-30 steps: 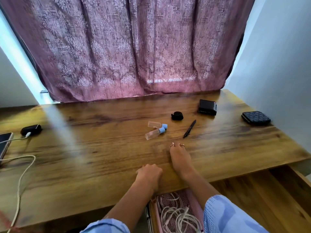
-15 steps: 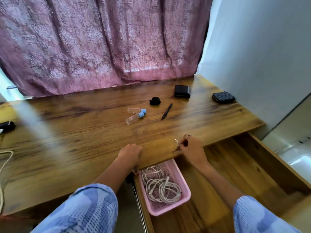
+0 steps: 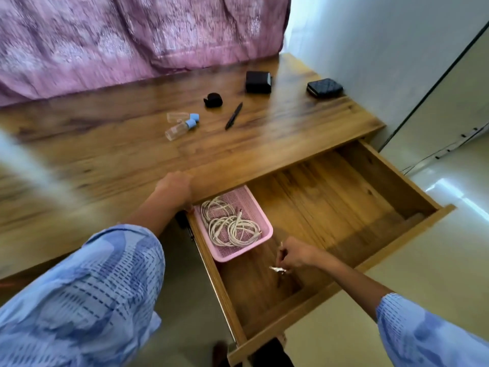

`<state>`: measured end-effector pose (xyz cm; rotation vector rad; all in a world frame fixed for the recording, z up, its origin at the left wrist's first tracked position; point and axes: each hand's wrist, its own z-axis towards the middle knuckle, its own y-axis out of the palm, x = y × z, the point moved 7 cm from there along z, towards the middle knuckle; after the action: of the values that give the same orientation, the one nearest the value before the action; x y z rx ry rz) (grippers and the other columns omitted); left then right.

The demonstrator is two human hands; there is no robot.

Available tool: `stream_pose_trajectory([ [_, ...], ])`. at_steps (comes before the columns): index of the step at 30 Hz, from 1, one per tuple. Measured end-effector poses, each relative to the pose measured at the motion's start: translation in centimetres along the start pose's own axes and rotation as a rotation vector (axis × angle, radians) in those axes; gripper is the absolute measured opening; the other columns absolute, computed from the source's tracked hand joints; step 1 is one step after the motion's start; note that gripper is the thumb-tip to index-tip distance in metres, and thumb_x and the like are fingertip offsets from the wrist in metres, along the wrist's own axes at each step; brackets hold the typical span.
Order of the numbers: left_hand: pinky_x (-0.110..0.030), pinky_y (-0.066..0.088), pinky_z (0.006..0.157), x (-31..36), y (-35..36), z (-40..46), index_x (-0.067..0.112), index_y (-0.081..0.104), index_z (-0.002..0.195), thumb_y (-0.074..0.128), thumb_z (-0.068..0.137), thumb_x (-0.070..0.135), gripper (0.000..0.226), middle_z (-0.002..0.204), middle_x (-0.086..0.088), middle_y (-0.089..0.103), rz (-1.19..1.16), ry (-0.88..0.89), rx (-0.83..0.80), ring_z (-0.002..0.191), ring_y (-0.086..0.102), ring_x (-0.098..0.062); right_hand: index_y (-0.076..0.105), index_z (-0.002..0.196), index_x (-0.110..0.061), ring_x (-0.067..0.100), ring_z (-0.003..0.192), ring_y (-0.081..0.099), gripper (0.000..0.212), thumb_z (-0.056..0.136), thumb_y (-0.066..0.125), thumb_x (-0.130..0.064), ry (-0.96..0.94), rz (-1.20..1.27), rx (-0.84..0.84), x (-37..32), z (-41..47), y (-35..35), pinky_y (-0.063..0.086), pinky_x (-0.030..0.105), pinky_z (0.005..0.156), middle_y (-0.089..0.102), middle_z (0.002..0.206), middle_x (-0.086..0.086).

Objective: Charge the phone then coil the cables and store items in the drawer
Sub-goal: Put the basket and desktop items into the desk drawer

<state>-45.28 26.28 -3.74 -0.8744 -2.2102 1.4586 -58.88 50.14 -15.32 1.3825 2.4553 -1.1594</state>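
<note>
The drawer (image 3: 344,197) stands pulled far out from under the wooden counter (image 3: 132,154), on its right side. In the drawer's left far corner sits a pink basket (image 3: 264,234) with white cables (image 3: 230,226) lying coiled inside it. The rest of the drawer floor is bare wood.

The left hand (image 3: 174,188) rests at the near edge of the counter, just beside the basket's far left corner; its grip looks curled over the edge, though blur hides the fingers. The right hand (image 3: 297,256) reaches into the drawer, near side of the basket, with its grip pinched together on a small silvery object (image 3: 277,269) too blurred to identify. Both arms wear light blue patterned sleeves (image 3: 92,300).

On the counter farther back lie two small clear bottles with blue caps (image 3: 182,124), a black pen (image 3: 234,116), a black round item (image 3: 213,100), a black box (image 3: 258,81) and a dark quilted wallet (image 3: 325,87) at the far right. A mauve curtain (image 3: 132,35) hangs behind.
</note>
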Motion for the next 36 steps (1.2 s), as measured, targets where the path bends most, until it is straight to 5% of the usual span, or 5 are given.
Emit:
stream_pose_trajectory([
  [4, -0.04, 0.05, 0.089, -0.2, 0.1, -0.3, 0.004, 0.059, 0.111, 0.08, 0.07, 0.032, 0.054, 0.117, -0.015, 0.062, -0.014, -0.017, 0.037, 0.107, 0.059, -0.031, 0.073, 0.092, -0.004, -0.001, 0.05, 0.053, 0.023, 0.08, 0.055, 0.002, -0.049, 0.045, -0.071, -1.5, 0.5, 3.3, 0.04, 0.007, 0.045, 0.061, 0.059, -0.012],
  [16, -0.037, 0.05, 0.087, 0.4, -0.1, -0.6, 0.004, 0.06, 0.114, 0.074, 0.077, 0.023, 0.043, 0.119, -0.014, 0.061, 0.047, -0.035, 0.041, 0.108, 0.059, -0.03, 0.067, 0.109, -0.014, 0.013, 0.079, 0.062, 0.03, 0.08, 0.065, -0.007, -0.128, -0.045, 0.045, -0.8, 0.0, 0.1, 0.046, 0.018, 0.063, 0.068, 0.094, -0.001],
  [20, -0.037, 0.05, 0.087, 1.5, -0.2, 0.0, 0.003, 0.059, 0.115, 0.062, 0.084, 0.01, 0.032, 0.119, -0.014, 0.06, 0.064, -0.049, -0.027, 0.108, 0.058, -0.029, 0.067, 0.097, -0.012, 0.003, 0.059, 0.055, 0.018, 0.082, 0.061, -0.003, -0.141, -0.114, 0.013, -1.5, -0.5, -4.5, 0.043, 0.013, 0.054, 0.061, 0.07, -0.009],
  [31, -0.047, 0.046, 0.097, 8.7, -2.1, 4.8, 0.023, 0.026, 0.145, 0.071, 0.078, 0.027, 0.081, 0.139, -0.012, 0.039, -0.024, 0.154, -0.015, 0.122, 0.048, -0.032, 0.065, 0.094, -0.01, 0.015, 0.079, 0.06, 0.011, 0.084, 0.063, -0.006, -0.372, -0.07, 0.208, -8.9, 2.6, -19.1, 0.046, 0.018, 0.065, 0.061, 0.08, -0.002],
  [36, -0.046, 0.04, 0.104, 9.9, -2.5, 7.3, 0.023, 0.015, 0.15, 0.079, 0.071, 0.033, 0.102, 0.144, -0.013, 0.034, -0.011, 0.044, -0.097, 0.128, 0.041, -0.032, 0.056, 0.122, -0.004, 0.027, 0.108, 0.057, 0.037, 0.087, 0.059, -0.018, -0.323, -0.232, 0.346, -10.9, 8.1, -22.8, 0.045, 0.031, 0.089, 0.061, 0.116, 0.012],
])
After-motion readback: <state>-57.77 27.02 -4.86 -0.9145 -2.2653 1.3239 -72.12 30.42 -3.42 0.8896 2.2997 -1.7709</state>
